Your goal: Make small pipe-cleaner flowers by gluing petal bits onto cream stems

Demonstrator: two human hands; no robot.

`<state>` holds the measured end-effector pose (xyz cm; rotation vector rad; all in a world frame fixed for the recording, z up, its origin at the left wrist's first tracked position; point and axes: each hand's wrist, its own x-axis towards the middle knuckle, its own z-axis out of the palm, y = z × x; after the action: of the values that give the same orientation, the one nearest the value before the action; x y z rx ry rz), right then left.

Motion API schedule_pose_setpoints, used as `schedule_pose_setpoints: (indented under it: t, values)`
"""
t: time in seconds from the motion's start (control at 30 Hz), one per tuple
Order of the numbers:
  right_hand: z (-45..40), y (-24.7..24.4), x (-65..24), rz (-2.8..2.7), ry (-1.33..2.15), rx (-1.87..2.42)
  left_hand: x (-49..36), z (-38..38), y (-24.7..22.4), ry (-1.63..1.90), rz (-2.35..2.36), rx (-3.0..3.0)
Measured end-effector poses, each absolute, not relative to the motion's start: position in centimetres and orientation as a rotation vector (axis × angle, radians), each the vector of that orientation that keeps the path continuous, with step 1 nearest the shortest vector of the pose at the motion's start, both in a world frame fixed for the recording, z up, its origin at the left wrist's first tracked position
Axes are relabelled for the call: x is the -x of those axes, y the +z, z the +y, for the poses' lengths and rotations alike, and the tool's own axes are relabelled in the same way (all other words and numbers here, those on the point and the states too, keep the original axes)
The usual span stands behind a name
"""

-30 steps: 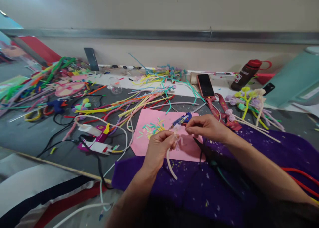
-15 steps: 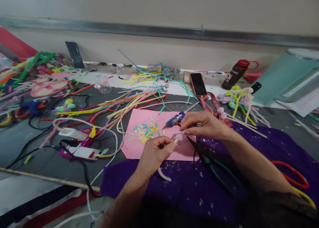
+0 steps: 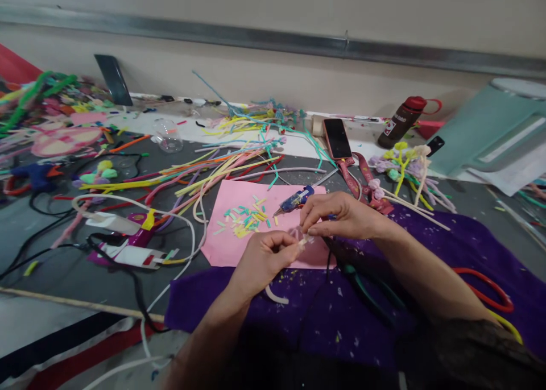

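Note:
Over the pink sheet point(image 3: 222, 208), my left hand point(image 3: 267, 258) pinches a small pale fuzzy piece point(image 3: 303, 241). The closed fingertips of my right hand point(image 3: 336, 215) meet the same piece from the right and partly cover it. Behind my right fingers lies a blue glue gun point(image 3: 295, 201), its tip pointing left. Short yellow and teal cut bits point(image 3: 251, 216) are scattered on the sheet. Dark green-handled pliers or scissors point(image 3: 367, 290) lie on the purple cloth point(image 3: 315, 316) beneath my right forearm. A curved white strip point(image 3: 277, 297) rests below my left hand.
Coloured pipe cleaners point(image 3: 205, 171) spread behind the sheet. Left are a magenta device point(image 3: 139, 233) with white cables and another blue glue gun point(image 3: 36, 177). Behind are a phone point(image 3: 338, 139), a dark bottle point(image 3: 403, 121) and a teal container point(image 3: 473, 128). A red loop point(image 3: 490, 290) lies right.
My right hand has moved left and down, bringing its fingertips onto the pale piece held by my left hand. The view has shifted slightly.

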<state>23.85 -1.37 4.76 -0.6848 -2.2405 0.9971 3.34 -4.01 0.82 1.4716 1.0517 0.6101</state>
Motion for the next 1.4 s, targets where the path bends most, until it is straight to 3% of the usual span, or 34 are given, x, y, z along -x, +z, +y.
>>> schedule_pose_setpoints:
  t: [0.97, 1.17, 1.4]
  values:
    - [-1.32, 4.62, -24.25, -2.421, 1.153, 0.662, -3.33, -4.1, 0.26, 0.535, 0.985, -1.559]
    - [-1.25, 4.94, -24.56, -2.256, 1.165, 0.635, -3.25, -3.93, 0.33, 0.59, 1.016, -1.476]
    - [-1.14, 4.84, -24.52, -1.883, 1.13, 0.928, -3.38, -3.84, 0.8, 0.737, 0.966, -1.095]
